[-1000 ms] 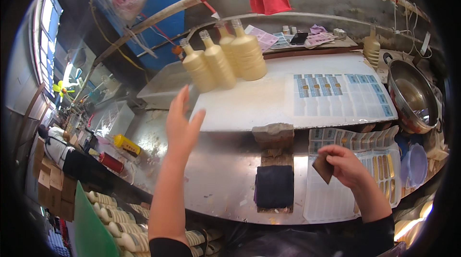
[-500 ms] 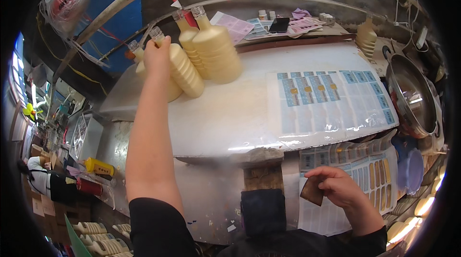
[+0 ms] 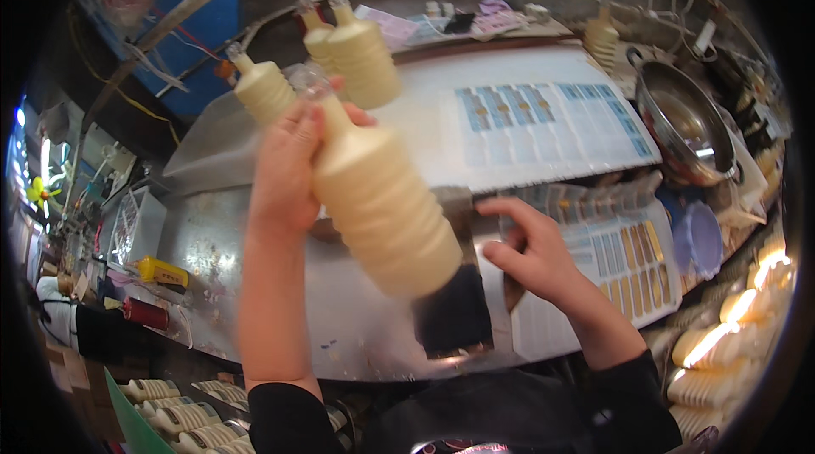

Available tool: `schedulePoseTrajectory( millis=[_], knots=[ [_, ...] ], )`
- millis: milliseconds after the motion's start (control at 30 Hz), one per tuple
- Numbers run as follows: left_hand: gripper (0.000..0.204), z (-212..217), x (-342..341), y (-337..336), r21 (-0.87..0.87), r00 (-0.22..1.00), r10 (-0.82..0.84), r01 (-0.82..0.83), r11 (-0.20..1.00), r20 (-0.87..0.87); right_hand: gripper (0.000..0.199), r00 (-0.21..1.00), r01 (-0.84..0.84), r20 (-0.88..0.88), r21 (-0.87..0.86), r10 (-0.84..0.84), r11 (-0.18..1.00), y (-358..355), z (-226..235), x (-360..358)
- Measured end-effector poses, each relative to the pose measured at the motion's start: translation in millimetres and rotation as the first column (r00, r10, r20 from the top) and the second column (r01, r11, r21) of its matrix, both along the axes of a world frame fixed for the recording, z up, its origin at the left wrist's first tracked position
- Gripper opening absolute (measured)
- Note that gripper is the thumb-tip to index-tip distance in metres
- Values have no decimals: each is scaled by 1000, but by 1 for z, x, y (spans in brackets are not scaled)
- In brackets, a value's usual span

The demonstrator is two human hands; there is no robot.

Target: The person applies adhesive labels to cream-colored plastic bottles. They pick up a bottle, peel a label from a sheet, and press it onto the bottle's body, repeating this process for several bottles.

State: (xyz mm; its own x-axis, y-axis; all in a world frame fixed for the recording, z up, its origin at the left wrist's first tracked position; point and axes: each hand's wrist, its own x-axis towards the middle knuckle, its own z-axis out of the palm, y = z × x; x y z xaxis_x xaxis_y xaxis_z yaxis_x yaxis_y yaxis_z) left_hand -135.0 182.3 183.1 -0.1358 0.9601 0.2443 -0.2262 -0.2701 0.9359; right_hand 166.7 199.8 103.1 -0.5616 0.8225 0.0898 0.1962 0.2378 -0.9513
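A cream, ribbed bottle with a clear threaded neck hangs tilted in front of me, its base toward the lower right. My left hand is wrapped round its neck and shoulder. Close to the bottle's base is my right hand, its thumb and forefinger apart. A small brown flat piece shows below that thumb, partly hidden and seemingly held by the other fingers. Three similar bottles stand at the table's far left: one bottle alone, a ribbed bottle, and a bottle behind it.
A sheet of blue labels lies on the white table. Nearer me is a sheet with gold labels. At right are a metal pan, a purple basin and stacked bottles. More bottles fill the lower left.
My left hand has lifted one bottle from the far-left group and brought it toward me. My right hand has moved up and left, its thumb and forefinger spreading. The view has shifted.
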Motion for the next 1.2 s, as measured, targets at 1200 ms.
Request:
schedulePoseTrajectory(
  millis=[1200],
  knots=[
    [107,-162,123,-105,-426,968,205,-247,870,-143,33,515,735,44,492,-856,467,198,3,311]
  ],
)
